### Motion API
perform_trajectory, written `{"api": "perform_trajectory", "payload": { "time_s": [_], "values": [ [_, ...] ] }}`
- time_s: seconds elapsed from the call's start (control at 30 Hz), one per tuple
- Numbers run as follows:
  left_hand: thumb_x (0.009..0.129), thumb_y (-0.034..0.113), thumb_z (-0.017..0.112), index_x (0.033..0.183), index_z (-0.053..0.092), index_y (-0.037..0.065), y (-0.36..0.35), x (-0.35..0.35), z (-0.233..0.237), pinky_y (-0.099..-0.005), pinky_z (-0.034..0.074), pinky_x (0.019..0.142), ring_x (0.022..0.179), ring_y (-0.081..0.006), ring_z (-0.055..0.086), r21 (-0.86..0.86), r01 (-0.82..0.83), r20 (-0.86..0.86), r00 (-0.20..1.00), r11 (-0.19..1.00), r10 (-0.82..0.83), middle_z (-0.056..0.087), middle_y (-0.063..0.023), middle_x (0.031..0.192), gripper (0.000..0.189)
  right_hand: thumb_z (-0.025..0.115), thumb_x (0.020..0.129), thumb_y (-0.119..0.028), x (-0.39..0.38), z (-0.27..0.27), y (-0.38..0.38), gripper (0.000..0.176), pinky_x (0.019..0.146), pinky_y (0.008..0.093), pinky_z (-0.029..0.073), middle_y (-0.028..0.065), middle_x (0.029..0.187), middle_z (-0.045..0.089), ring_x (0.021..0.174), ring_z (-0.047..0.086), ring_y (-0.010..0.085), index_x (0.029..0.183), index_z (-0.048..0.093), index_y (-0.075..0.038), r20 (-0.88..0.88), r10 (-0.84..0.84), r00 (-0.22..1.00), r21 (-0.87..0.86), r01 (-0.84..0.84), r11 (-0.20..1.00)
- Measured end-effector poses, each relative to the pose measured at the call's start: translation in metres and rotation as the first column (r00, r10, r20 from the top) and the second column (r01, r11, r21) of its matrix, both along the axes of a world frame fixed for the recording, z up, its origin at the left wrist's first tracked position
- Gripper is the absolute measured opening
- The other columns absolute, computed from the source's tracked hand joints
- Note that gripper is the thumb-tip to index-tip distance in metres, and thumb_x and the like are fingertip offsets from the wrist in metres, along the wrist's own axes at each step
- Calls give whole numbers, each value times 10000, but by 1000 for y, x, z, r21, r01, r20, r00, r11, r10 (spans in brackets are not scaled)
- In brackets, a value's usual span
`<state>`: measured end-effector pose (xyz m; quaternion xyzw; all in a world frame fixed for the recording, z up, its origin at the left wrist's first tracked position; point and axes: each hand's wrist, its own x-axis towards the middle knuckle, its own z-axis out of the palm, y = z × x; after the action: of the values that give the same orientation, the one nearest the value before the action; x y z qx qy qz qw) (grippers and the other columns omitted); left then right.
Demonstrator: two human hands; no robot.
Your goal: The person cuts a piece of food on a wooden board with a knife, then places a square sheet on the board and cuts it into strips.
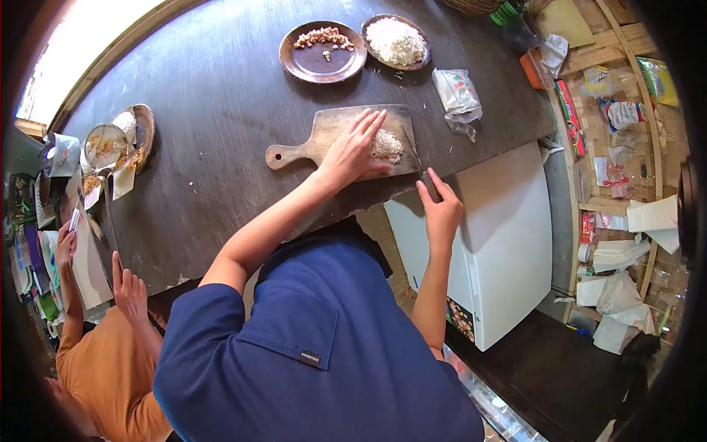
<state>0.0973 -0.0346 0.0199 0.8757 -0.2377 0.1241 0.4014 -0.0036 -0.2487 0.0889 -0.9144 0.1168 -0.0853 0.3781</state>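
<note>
A wooden cutting board (324, 138) with a handle lies near the front edge of the dark table. On its right half sits a small heap of pale chopped pieces (387, 146). My left hand (355, 149) lies over the board with its fingers stretched out, just left of the heap. In my right hand (441, 205) is the dark handle of a knife (429, 186), whose blade points up along the board's right edge. Beyond the board stand a brown plate with reddish-brown pieces (323, 68) and a plate heaped with white shreds (396, 41).
A white plastic packet (457, 96) lies right of the board. At the left are a plate with a strainer (105, 146) and a co-worker in orange (110, 376) with both hands near the table edge. A white chest (508, 221) stands below right.
</note>
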Motion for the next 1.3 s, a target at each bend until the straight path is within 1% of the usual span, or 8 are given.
{"api": "perform_trajectory", "payload": {
  "time_s": [0.13, 0.2, 0.37, 0.4, 0.67, 0.73, 0.93, 1.3],
  "values": [
    [807, 404, 884, 1577, 458, -8, 1, 17, -8, -467, 392, 1232, 1466, -368, 487, 111, 164, 34, 985, 980, -169, 576, -218, 1513, 972, 806, 946, -163, -2, -6, 1, 362, 889, 398, 553, 178, 1116, 771, 971, 741, 331, 1288, 770, -48, 4, 40, 999, -18, -40, 999],
    [830, 383, 874, 1586, 454, 17, 3, 5, -4, -460, 430, 1203, 1452, -372, 503, -54, 213, -176, 960, 975, -220, 580, -215, 1508, 939, 802, 955, -172, -9, -12, 0, 368, 899, 392, 548, 163, 1097, 766, 953, 732, 284, 1298, 763, -43, -68, -47, 997, 104, 53, 993],
    [841, 309, 879, 1592, 454, 37, 0, -17, -4, -461, 448, 1188, 1432, -388, 518, -120, 29, -146, 988, 992, -47, 510, -200, 1576, 905, 759, 1013, -238, -19, -28, 17, 389, 539, 305, 525, 98, 917, 767, 639, 639, 125, 1352, 744, -46, -99, -168, 981, 229, 187, 955],
    [831, 295, 887, 1596, 446, 35, -4, -19, -7, -462, 445, 1191, 1426, -394, 521, -116, 40, -141, 988, 992, -56, 497, -202, 1583, 921, 754, 1027, -260, -21, -31, 23, 428, 538, 263, 528, 33, 882, 727, 695, 656, 85, 1397, 715, -48, -189, -146, 971, 263, 194, 945],
    [798, 285, 900, 1591, 435, 13, 7, -8, 9, -466, 440, 1198, 1424, -403, 501, -43, 34, -74, 997, 998, -37, 525, -194, 1539, 958, 721, 1053, -250, -22, -27, 40, 431, 538, 262, 554, 57, 922, 741, 685, 651, 87, 1403, 690, 0, -107, -214, 971, 350, 238, 906],
    [838, 291, 864, 1580, 453, 14, 7, -3, 11, -455, 434, 1207, 1443, -382, 480, 96, 103, -70, 993, 990, -97, 522, -197, 1537, 891, 728, 1047, -259, -22, -28, 40, 432, 539, 277, 501, 56, 774, 713, 623, 638, 93, 1404, 693, -18, -155, -225, 962, 312, 264, 913],
    [981, 230, 696, 1587, 422, -11, -20, 2, -4, -427, 405, 1228, 1449, -367, 472, 397, 165, 36, 980, 903, -195, 504, -218, 1541, 707, 677, 1077, -233, -17, -51, 53, 410, 539, 282, 574, 91, 926, 754, 647, 672, 114, 1403, 675, 16, -144, -151, 978, 509, 204, 836],
    [906, 317, 784, 1575, 395, -60, -16, -2, 2, -429, 417, 1206, 1442, -363, 473, 240, 129, -22, 992, 962, -127, 506, -221, 1541, 861, 652, 1092, -223, -22, -59, 49, 395, 549, 286, 594, 81, 937, 733, 660, 685, 121, 1395, 660, 30, -121, -140, 983, 517, 183, 836]
  ]
}}
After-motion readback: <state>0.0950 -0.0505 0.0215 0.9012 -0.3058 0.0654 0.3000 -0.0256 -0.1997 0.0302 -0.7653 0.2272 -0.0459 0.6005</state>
